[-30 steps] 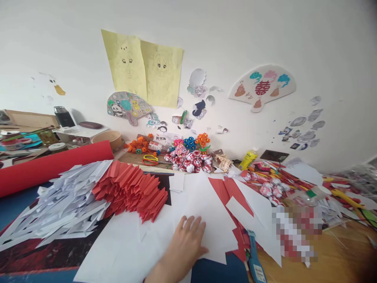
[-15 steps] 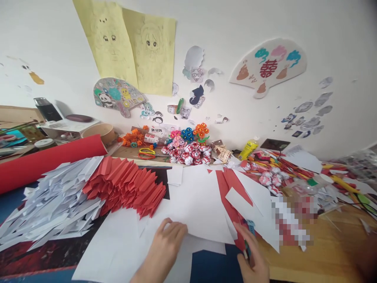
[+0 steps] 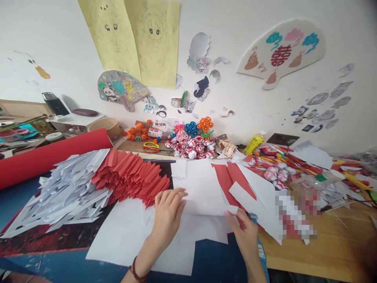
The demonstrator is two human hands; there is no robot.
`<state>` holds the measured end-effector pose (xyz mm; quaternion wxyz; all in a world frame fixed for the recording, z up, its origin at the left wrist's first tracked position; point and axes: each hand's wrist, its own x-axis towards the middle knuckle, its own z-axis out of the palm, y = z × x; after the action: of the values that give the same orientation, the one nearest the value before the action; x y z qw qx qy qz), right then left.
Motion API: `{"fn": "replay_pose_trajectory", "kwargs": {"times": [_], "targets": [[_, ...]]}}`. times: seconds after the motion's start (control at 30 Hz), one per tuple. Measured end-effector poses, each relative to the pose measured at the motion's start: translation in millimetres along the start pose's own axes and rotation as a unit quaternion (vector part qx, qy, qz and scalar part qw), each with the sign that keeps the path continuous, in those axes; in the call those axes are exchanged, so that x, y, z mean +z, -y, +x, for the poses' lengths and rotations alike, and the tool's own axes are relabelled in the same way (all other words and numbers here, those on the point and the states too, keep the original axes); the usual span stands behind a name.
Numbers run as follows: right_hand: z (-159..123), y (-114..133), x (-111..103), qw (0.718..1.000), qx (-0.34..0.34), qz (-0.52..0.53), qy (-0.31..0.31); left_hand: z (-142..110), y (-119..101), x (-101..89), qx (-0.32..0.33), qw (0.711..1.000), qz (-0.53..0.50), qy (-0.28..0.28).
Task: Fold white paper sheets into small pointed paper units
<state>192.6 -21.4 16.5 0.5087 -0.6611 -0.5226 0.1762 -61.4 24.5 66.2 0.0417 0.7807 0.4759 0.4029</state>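
A white sheet of paper (image 3: 203, 192) lies in front of me, its near edge lifted and curling over. My left hand (image 3: 169, 210) is closed on the left end of that edge, fingers bent over it. At the right end, my right hand (image 3: 245, 232) pinches the corner between thumb and fingers. More white sheets (image 3: 141, 236) lie under and to the left of it. Red paper pieces (image 3: 235, 181) and white offcuts (image 3: 250, 200) lie just right of the sheet. A blue item (image 3: 261, 255), mostly hidden, shows beside my right wrist.
Folded white strips (image 3: 73, 196) and folded red strips (image 3: 132, 175) are piled on the left, with a red roll (image 3: 53, 161) behind. Red-and-white paper flowers (image 3: 191, 148) stand at the back. A yellow bottle (image 3: 255, 142) and loose scraps clutter the right.
My right hand has moved up from beside the red paper and now pinches the sheet's corner. My left hand has also moved up to its edge. The near edge has lifted.
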Motion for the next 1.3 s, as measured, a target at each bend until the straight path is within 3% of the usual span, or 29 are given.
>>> {"fn": "replay_pose_trajectory", "kwargs": {"times": [0.07, 0.13, 0.23, 0.33, 0.43, 0.6, 0.7, 0.8, 0.87, 0.93, 1.07, 1.3], "targets": [[5, -1, 6, 0.998, 0.066, 0.02, 0.004, -5, -4, 8.1, 0.001, 0.996, 0.035, -0.085], [11, -1, 11, 0.991, 0.12, 0.064, 0.004, -13, -6, 17.7, 0.038, 0.991, 0.049, -0.116], [23, 4, 16, 0.975, 0.165, 0.15, -0.003, -24, -7, 30.4, 0.107, 0.992, 0.054, -0.048], [30, 8, 16, 0.959, 0.185, 0.213, 0.022, -24, -5, 37.0, 0.136, 0.988, 0.067, 0.031], [31, 8, 14, 0.939, 0.199, 0.276, 0.04, -20, -4, 38.2, 0.14, 0.987, 0.072, 0.042], [30, 3, 11, 0.905, 0.234, 0.348, 0.07, -27, -6, 36.1, 0.133, 0.988, 0.05, -0.065], [31, -2, 8, 0.902, 0.244, 0.349, 0.07, -30, -7, 35.1, 0.122, 0.984, 0.045, -0.125], [29, -9, 1, 0.911, 0.239, 0.327, 0.075, -24, -3, 33.3, 0.0, 0.989, 0.013, -0.147], [25, -15, -4, 0.915, 0.231, 0.321, 0.075, -18, 2, 30.7, -0.099, 0.987, -0.034, -0.122], [21, -21, -7, 0.92, 0.224, 0.316, 0.055, -15, 8, 27.1, -0.135, 0.986, -0.074, -0.061], [12, -31, -7, 0.932, 0.208, 0.298, 0.008, -16, 18, 20.5, -0.116, 0.988, -0.098, 0.038], [6, -35, -6, 0.932, 0.127, 0.336, 0.042, -14, 23, 14.2, -0.039, 0.989, -0.094, 0.107]]}}
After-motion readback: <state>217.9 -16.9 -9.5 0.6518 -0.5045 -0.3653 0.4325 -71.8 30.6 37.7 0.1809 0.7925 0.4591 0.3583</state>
